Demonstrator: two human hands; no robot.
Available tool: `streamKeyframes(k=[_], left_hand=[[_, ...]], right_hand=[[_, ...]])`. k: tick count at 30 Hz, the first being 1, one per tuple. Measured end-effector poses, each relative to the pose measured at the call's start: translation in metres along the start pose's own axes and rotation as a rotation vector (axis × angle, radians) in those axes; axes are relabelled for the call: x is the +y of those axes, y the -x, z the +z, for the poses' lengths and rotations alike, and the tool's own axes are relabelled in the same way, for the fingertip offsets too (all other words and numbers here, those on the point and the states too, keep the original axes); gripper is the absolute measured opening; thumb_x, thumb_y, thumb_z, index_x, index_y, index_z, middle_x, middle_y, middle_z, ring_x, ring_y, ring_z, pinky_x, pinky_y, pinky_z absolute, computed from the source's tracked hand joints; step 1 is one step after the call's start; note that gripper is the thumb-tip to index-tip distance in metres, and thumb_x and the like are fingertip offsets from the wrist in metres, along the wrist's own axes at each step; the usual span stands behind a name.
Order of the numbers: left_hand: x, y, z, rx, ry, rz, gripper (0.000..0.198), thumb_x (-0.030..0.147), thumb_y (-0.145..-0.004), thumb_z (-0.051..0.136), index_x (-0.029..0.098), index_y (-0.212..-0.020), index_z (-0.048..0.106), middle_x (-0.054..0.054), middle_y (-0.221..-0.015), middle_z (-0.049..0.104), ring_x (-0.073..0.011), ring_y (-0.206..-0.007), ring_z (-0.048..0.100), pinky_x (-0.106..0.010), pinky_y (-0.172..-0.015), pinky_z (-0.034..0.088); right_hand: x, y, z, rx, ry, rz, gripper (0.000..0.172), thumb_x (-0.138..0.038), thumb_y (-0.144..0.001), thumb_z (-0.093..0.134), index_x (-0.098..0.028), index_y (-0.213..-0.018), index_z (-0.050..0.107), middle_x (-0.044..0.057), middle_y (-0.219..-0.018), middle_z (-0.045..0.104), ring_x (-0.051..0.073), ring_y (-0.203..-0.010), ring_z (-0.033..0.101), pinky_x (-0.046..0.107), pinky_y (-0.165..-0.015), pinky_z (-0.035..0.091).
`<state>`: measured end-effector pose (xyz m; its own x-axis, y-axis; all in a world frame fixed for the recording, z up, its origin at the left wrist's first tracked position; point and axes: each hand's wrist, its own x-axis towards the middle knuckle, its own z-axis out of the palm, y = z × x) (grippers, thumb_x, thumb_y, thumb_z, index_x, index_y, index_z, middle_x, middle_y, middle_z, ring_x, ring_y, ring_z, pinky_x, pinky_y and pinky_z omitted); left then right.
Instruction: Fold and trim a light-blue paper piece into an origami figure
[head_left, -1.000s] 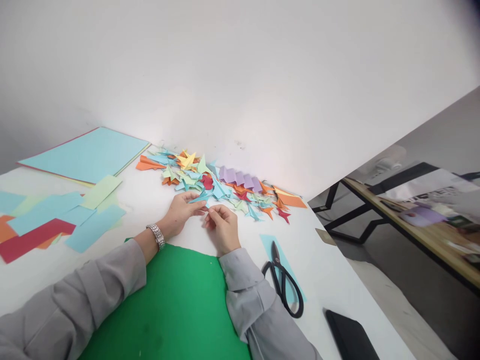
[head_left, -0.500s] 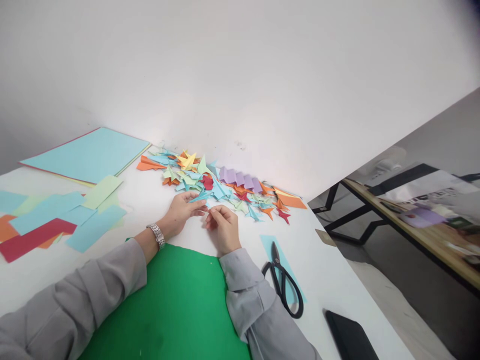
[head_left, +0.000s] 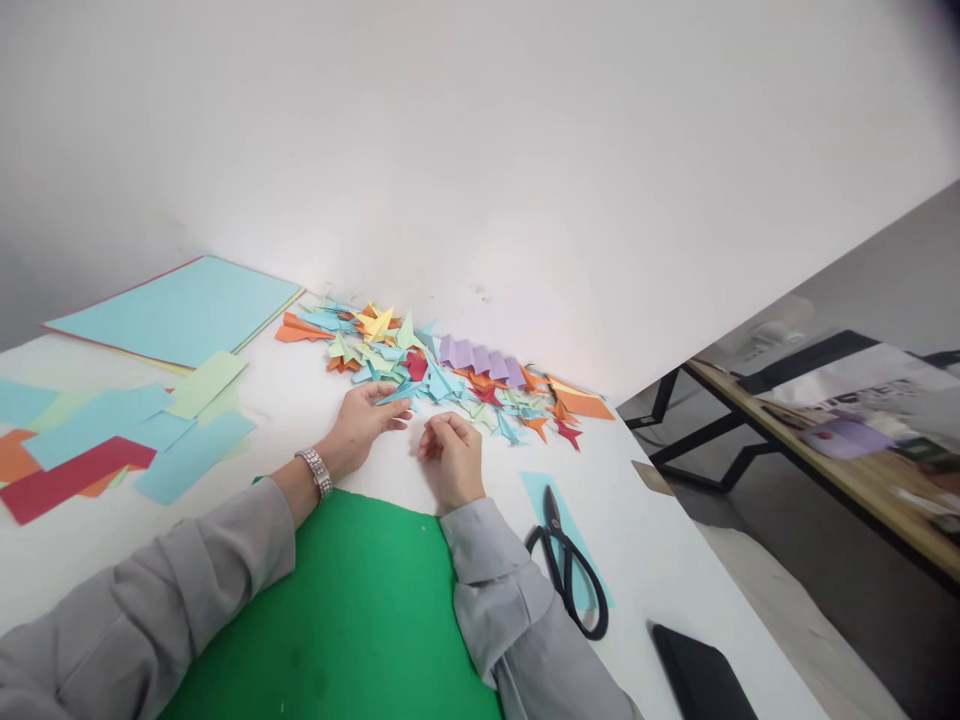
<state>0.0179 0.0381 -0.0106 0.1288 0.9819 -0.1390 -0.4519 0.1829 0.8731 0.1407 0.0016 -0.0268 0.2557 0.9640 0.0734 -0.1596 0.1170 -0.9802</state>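
Observation:
My left hand (head_left: pixel 365 425), with a metal watch on the wrist, pinches a small blue folded paper figure (head_left: pixel 400 393) between thumb and fingers. Its pointed end sticks out toward the right, and the fingers cover part of it. A short gap to the right, my right hand (head_left: pixel 455 455) has its fingers curled together, and nothing shows in them. Just behind both hands lies a heap of folded paper figures (head_left: pixel 379 322) in yellow, orange, green, blue and red, with a purple pleated strip (head_left: pixel 481 358) among them.
Cut paper strips (head_left: pixel 97 425) lie at left, before a stack of large sheets (head_left: pixel 180 310). Under my forearms is a green mat (head_left: pixel 337 610). Black-handled scissors (head_left: pixel 568 570) rest on a blue strip (head_left: pixel 534 487) at right, near a black flat object (head_left: pixel 701 670). A wall stands behind.
My right hand has drawn slightly away to the right from the blue paper figure, widening the gap between the hands. My left hand keeps its hold, almost unmoved.

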Motion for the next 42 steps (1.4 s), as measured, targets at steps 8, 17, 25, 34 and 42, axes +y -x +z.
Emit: streamKeyframes(k=[8, 17, 25, 34, 42], left_hand=[[-0.001, -0.001, 0.000, -0.020, -0.004, 0.002, 0.036, 0.010, -0.057, 0.079, 0.014, -0.081, 0.052, 0.000, -0.063, 0.063, -0.0136, -0.056, 0.063, -0.024, -0.053, 0.049], [0.002, 0.001, 0.000, -0.045, 0.011, -0.027, 0.029, 0.009, -0.065, 0.073, 0.015, -0.080, 0.049, 0.000, -0.061, 0.063, -0.0152, -0.059, 0.065, -0.025, -0.054, 0.050], [-0.003, 0.000, 0.000, -0.089, -0.034, 0.022, 0.035, 0.024, -0.056, 0.080, 0.015, -0.064, 0.047, -0.001, -0.060, 0.063, -0.0120, -0.059, 0.061, -0.025, -0.059, 0.049], [-0.003, 0.006, 0.004, -0.138, -0.119, 0.090, 0.037, 0.034, -0.059, 0.076, 0.018, -0.067, 0.045, 0.006, -0.063, 0.049, -0.0103, -0.063, 0.051, -0.023, -0.060, 0.039], [-0.008, 0.011, 0.007, -0.263, -0.188, 0.143, 0.031, 0.034, -0.067, 0.071, 0.018, -0.074, 0.045, 0.006, -0.064, 0.046, -0.0095, -0.063, 0.048, -0.021, -0.058, 0.037]], right_hand=[[-0.001, 0.000, 0.002, -0.012, 0.014, -0.021, 0.015, -0.028, -0.068, 0.063, -0.017, -0.060, 0.057, -0.004, -0.045, 0.056, 0.008, -0.035, 0.046, 0.021, -0.037, 0.034], [0.001, -0.001, 0.001, 0.046, 0.098, -0.073, 0.018, -0.030, -0.067, 0.066, -0.018, -0.076, 0.057, -0.005, -0.055, 0.057, 0.010, -0.046, 0.052, 0.021, -0.041, 0.037], [0.007, -0.002, 0.003, 0.004, 0.276, -0.153, 0.023, -0.036, -0.068, 0.067, -0.018, -0.077, 0.056, -0.002, -0.064, 0.058, 0.012, -0.056, 0.051, 0.024, -0.051, 0.039], [0.005, 0.006, 0.011, -0.097, 0.503, -0.224, 0.024, -0.038, -0.070, 0.063, -0.017, -0.060, 0.060, -0.002, -0.054, 0.057, 0.012, -0.051, 0.047, 0.025, -0.053, 0.038], [0.007, 0.006, 0.009, -0.074, 0.552, -0.285, 0.023, -0.033, -0.078, 0.054, -0.016, -0.066, 0.065, -0.001, -0.055, 0.060, 0.014, -0.052, 0.049, 0.026, -0.053, 0.038]])
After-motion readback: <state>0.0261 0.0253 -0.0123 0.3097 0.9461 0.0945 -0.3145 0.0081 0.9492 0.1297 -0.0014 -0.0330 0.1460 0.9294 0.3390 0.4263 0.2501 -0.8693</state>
